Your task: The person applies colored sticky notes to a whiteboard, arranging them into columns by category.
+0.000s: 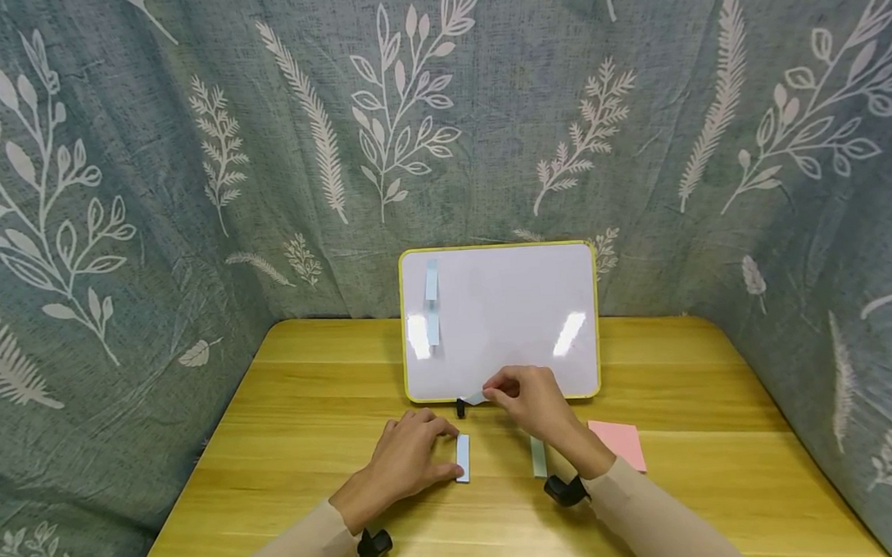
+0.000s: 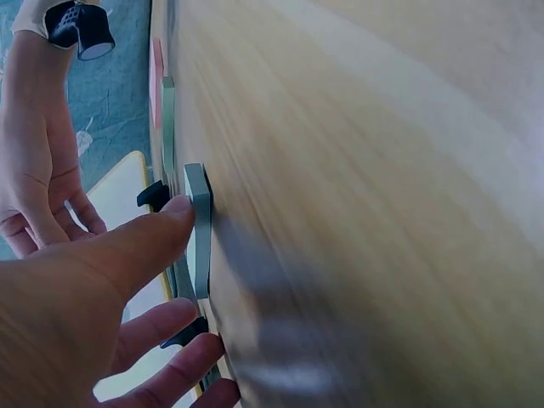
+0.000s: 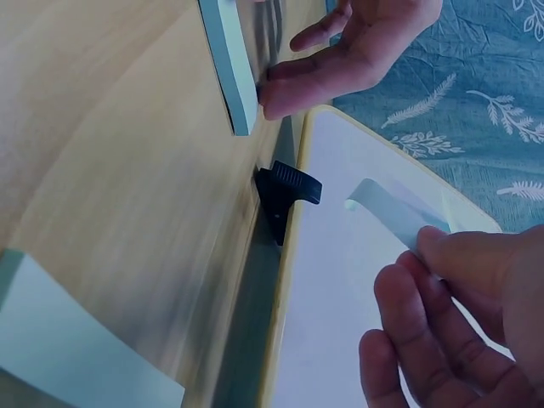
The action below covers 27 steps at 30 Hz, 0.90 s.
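At the near edge of the whiteboard [image 1: 502, 309], the right hand [image 1: 533, 400] pinches a curled blue sticky strip [image 3: 393, 210], best gripped lightly to avoid creases. The left hand [image 1: 406, 454], spread, touches a blue sticky-note pad [image 1: 463, 456].

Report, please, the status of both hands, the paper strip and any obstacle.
Right hand pinching blue strip before whiteboard. Left hand at blue pad. Black clip at board's lower edge, possibly obstructing.

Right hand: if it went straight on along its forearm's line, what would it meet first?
Probably the whiteboard, with the light blue strip pinched in the right hand perhaps touching first; the remaining gap is hard to judge.
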Motion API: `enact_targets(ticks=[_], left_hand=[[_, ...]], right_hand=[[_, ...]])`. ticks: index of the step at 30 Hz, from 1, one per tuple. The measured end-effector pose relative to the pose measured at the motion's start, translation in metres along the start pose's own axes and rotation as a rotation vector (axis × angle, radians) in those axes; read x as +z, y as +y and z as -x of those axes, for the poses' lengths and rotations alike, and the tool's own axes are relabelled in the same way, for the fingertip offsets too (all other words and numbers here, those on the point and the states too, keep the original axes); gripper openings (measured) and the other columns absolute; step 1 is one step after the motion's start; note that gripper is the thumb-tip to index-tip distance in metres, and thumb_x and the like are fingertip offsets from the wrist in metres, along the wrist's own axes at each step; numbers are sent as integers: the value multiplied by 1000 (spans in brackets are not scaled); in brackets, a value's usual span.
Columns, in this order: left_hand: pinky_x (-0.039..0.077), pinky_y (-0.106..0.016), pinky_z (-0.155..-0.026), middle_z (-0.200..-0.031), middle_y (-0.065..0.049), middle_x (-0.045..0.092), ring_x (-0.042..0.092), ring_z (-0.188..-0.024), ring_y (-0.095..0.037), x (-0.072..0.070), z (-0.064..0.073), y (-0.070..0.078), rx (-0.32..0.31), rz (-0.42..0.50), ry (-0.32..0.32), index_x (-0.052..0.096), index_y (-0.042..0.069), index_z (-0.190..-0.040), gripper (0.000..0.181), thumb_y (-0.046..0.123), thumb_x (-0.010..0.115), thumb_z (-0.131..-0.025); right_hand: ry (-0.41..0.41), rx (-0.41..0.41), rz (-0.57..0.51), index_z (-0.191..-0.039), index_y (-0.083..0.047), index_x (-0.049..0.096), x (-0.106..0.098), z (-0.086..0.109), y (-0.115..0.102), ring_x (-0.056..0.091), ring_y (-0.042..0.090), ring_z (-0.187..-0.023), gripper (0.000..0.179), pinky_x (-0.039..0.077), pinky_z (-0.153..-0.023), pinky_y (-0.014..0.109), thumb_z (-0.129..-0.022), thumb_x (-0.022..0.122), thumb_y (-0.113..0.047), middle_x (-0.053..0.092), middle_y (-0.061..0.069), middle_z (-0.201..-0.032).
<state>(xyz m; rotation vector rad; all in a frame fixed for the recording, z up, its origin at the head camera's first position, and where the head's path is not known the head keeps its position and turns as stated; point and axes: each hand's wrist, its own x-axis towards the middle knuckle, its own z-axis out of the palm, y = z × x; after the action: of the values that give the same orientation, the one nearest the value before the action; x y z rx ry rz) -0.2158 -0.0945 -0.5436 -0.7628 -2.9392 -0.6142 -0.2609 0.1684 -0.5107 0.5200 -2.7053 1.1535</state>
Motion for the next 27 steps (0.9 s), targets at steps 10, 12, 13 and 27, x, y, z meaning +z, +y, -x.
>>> enact_targets(ticks=[10,12,13,27], left_hand=[[60,-44,-95,-123,0,85,79,-113,-23,-5,-4,-1,-60,169,111,87,19,-129,36,43,92,-103],[64,-44,-94,-124,-1,86,81,-113,-24,-7,-6,0,-85,215,137,87,17,-127,31,41,88,-106],[66,-45,-93,-124,-1,87,81,-112,-25,-8,-7,0,-98,237,147,87,16,-126,30,41,86,-108],[66,-39,-91,-105,8,88,82,-103,-18,-20,-26,11,-187,469,252,89,24,-116,22,42,76,-115]], right_hand=[[83,-83,-2,-103,-16,89,6,5,-4,81,10,-83,3,65,-78,25,-106,89,-17,89,-3,-98],[105,-107,0,-104,-13,89,7,5,-5,83,12,-84,3,66,-79,25,-105,89,-17,89,-2,-98],[118,-121,1,-105,-13,89,8,6,-5,83,13,-84,3,67,-79,25,-105,90,-16,89,-2,-98],[289,-317,-42,-106,-10,88,17,5,-13,85,17,-82,10,72,-77,37,-100,92,-2,88,3,-97]])
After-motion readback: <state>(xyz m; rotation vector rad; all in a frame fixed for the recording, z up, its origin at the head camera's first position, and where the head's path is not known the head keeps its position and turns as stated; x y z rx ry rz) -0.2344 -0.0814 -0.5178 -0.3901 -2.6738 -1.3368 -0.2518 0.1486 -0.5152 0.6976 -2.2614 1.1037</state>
